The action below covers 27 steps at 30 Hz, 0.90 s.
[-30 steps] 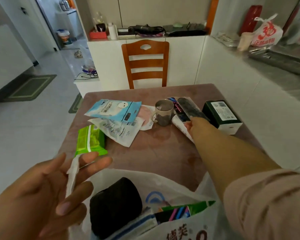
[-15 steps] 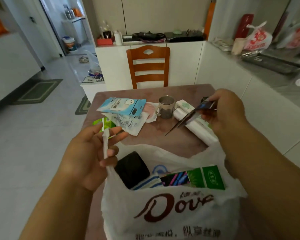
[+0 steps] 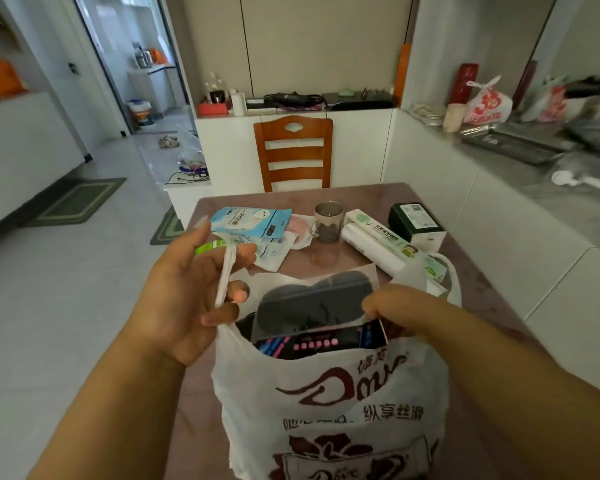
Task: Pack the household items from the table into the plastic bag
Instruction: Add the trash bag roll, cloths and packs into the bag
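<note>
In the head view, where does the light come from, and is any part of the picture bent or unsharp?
Head view: daylight enters from the doorway at upper left and gives glare on the floor tiles; the table has a soft sheen near the mug; the wide lens bows the counter at the right edge; the plastic bag print is slightly soft.
</note>
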### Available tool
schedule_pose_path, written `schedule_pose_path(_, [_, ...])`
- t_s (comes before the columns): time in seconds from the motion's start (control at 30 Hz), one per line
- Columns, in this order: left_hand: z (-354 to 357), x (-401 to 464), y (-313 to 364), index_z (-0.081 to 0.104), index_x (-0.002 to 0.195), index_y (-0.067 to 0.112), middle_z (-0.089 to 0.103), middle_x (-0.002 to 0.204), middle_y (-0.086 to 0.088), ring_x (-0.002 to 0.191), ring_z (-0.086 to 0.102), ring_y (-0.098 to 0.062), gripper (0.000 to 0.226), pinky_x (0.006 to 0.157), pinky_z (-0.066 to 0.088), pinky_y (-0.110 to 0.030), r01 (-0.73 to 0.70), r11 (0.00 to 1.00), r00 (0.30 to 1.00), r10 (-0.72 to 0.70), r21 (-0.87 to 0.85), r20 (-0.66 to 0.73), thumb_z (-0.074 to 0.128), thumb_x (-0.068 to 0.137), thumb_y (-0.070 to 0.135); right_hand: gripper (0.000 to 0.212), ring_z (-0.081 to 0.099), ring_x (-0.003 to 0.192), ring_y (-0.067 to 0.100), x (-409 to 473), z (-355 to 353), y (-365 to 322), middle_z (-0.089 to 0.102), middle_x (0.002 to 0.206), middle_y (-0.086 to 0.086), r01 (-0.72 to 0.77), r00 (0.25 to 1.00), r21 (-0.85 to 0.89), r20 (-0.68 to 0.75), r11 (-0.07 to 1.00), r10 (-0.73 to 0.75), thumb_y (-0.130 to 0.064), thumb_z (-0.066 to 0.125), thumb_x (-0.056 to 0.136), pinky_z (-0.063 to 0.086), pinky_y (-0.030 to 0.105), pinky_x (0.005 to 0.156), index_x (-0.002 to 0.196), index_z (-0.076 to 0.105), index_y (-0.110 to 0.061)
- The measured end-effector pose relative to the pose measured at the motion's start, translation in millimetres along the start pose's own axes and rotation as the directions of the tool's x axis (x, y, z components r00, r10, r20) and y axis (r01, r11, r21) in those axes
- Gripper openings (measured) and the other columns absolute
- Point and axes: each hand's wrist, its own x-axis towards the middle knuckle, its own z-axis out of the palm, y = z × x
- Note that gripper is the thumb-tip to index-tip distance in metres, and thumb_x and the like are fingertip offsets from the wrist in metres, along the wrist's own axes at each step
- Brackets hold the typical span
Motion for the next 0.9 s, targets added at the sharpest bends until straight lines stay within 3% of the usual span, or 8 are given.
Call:
schedule_pose_path(0.07, [1,-4,-1,0.064,0.114,0.002,0.064,0.103,-0.012,0.049,0.053,-0.013,0.065,0.029,0.031,-0.009,-0.014,1.0,1.0,0.013,0.019,0.02,0.044,0.085,0.057,0.019,0.061,0.094,0.022,1,-6,3,0.059,0.099,0.01,0.075,0.993,-0.082,-0.083,0.994,-0.081,-0.008,0.055,0.086,0.054,0.036,0.084,0.103,0.049,-0.013])
schedule_pose_path(0.3, [6,-16,-7,0.059,0.122,0.002,0.061,0.107,-0.012,0.05,0.058,-0.013,0.07,0.03,0.027,-0.008,-0.026,1.0,0.998,0.025,0.017,0.061,0.046,0.084,0.06,0.059,0.067,0.092,0.032,15,-10,18,0.065,0.105,0.016,0.218,0.969,0.474,-0.209,0.853,-0.131,-0.002,0.051,0.088,0.058,0.041,0.076,0.138,0.035,-0.029])
schedule_pose_path(0.4, [8,-19,-8,0.056,0.125,0.002,0.059,0.112,-0.014,0.051,0.059,-0.014,0.082,0.029,0.029,-0.008,-0.032,0.999,0.995,0.032,0.004,0.097,0.065,0.069,0.061,0.029,0.068,0.094,0.029,18,-12,19,0.066,0.107,0.014,0.249,0.931,-0.1,-0.249,0.963,-0.266,-0.015,0.053,0.094,0.057,0.039,0.082,0.123,0.053,-0.014])
schedule_pose_path(0.47, [8,-22,-10,0.054,0.13,0.003,0.059,0.116,-0.015,0.052,0.06,-0.015,0.08,0.03,0.03,-0.008,-0.03,1.0,0.996,0.03,-0.002,0.088,0.06,0.074,0.061,0.029,0.063,0.104,0.029,17,-12,22,0.061,0.118,0.012,0.19,0.871,-0.736,-0.179,0.65,-0.458,-0.019,0.052,0.094,0.053,0.039,0.086,0.123,0.051,-0.013])
schedule_pose_path(0.5, [8,-24,-11,0.053,0.131,0.004,0.059,0.118,-0.015,0.051,0.06,-0.015,0.075,0.03,0.031,-0.008,-0.027,1.0,0.996,0.027,-0.007,0.08,0.052,0.081,0.06,0.032,0.059,0.11,0.03,16,-9,23,0.057,0.124,0.011,0.179,0.83,-0.855,-0.133,0.486,-0.541,-0.023,0.048,0.096,0.051,0.041,0.088,0.127,0.047,-0.016])
schedule_pose_path(0.57, [9,-27,-12,0.055,0.128,0.003,0.06,0.118,-0.016,0.05,0.06,-0.014,0.071,0.03,0.03,-0.008,-0.016,1.0,0.998,0.016,-0.009,0.064,0.044,0.086,0.059,0.04,0.05,0.119,0.027,12,3,23,0.052,0.132,0.005,0.305,0.784,-0.79,-0.108,0.531,-0.611,-0.044,0.037,0.097,0.045,0.043,0.096,0.13,0.047,-0.025])
schedule_pose_path(0.7, [9,-34,-10,0.055,0.13,0.004,0.062,0.113,-0.013,0.051,0.061,-0.015,0.074,0.031,0.029,-0.009,-0.035,0.999,0.998,0.035,0.0,0.061,0.051,0.081,0.06,0.066,0.048,0.127,0.024,-3,37,11,0.05,0.141,0.003,0.457,0.872,-0.369,0.367,0.81,-0.324,-0.07,0.03,0.088,0.037,0.044,0.108,0.137,0.046,-0.029])
schedule_pose_path(0.9, [-3,-56,4,0.063,0.117,-0.002,0.067,0.099,-0.012,0.049,0.055,-0.014,0.076,0.027,0.029,-0.01,-0.085,0.996,0.989,0.082,0.023,0.125,0.053,0.075,0.061,0.091,0.058,0.118,0.025,-18,65,40,0.057,0.136,0.003,0.215,0.859,-0.546,0.501,0.809,0.11,-0.091,0.034,0.061,0.044,0.041,0.103,0.132,0.052,-0.037])
